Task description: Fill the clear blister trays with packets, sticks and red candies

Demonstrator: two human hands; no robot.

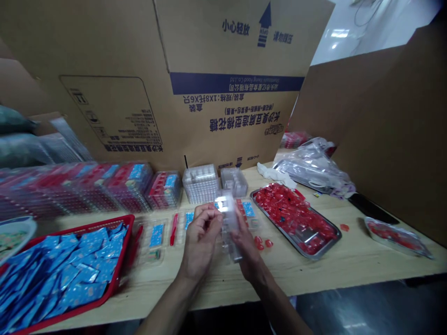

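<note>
My left hand (200, 237) and my right hand (246, 244) grip a transparent plastic tray (227, 223) upright between them, above the wooden table (314, 270). Both sets of fingers hide parts of it. Just right of my right hand lie several loose red wrapped candies (261, 242), beside a steel tray (295, 216) heaped with more. Open plastic trays (157, 235) holding blue cards and red sticks sit left of my left hand. A red basket (118, 246) of blue sachets stands further left.
Filled red-and-blue plastic trays (87, 188) stand in rows at the back left, and stacks of empty transparent trays (200, 184) stand at the back centre. A flattened cardboard carton (226, 79) rises behind the table. A plastic bag (314, 167), a black phone (373, 208) and a foil package (398, 237) lie at the right.
</note>
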